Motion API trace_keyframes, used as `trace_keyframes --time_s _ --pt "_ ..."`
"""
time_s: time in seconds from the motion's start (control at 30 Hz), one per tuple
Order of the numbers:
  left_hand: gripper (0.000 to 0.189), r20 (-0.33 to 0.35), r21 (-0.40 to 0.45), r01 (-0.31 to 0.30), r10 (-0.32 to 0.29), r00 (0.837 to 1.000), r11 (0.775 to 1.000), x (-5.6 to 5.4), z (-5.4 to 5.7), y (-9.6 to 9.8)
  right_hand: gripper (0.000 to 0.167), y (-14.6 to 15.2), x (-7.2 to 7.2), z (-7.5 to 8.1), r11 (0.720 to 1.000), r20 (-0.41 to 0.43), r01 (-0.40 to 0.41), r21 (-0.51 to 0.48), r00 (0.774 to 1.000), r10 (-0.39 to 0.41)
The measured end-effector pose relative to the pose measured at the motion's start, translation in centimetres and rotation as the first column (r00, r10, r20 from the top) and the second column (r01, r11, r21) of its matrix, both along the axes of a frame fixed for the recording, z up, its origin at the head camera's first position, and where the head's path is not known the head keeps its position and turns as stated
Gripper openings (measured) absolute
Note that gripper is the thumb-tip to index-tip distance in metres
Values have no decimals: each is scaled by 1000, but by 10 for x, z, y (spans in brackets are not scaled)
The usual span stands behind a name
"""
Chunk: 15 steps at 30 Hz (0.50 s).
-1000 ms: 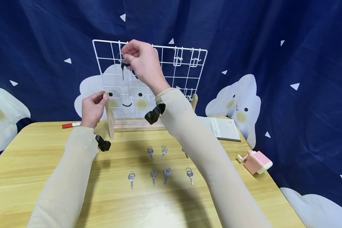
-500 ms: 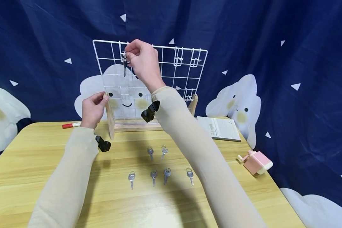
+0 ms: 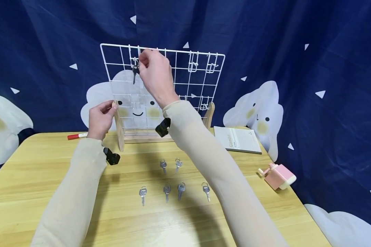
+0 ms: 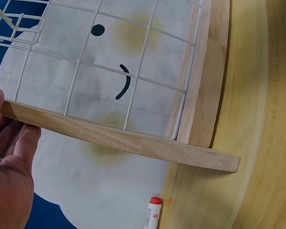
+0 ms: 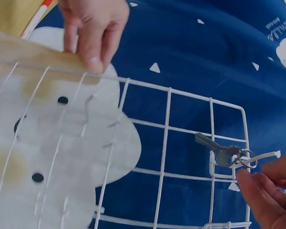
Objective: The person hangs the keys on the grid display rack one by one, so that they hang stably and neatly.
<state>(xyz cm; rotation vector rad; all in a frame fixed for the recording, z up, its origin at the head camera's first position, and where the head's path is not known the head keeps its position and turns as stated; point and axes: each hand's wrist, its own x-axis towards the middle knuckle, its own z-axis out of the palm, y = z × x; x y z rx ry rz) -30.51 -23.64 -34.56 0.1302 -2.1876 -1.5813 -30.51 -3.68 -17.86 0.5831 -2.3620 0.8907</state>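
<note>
Key [image 5: 225, 155] hangs hooked beside right grip [image 3: 156, 73]; left grip [image 3: 100, 117] holds post [image 4: 109, 135]

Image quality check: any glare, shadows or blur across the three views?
Head: glare on the table at bottom centre, soft shadows beside both sleeves; right wrist: left hand and wooden upright blurred, key clearer; left wrist: upright's grain fairly sharp.

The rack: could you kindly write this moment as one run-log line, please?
left hand: holds post | right hand: beside key | key: on hook | table: other keys
</note>
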Motion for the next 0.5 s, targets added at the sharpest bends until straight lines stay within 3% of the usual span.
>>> trace_keyframes --time_s 0.13,0.2,0.37,0.5 --pt "44 8 12 35 -35 999 999 1 0 0 13 14 13 -15 993 -109 -12 120 994 25" --pt "44 14 13 50 -50 999 999 2 1 0 13 22 18 -23 988 -109 -62 142 991 78" --pt "45 17 -5 51 -51 999 999 3 1 -2 11 40 28 -47 965 11 -236 110 972 236" --pt "44 5 -7 45 -45 999 999 2 -1 -3 11 52 33 -67 944 125 -317 91 944 305"
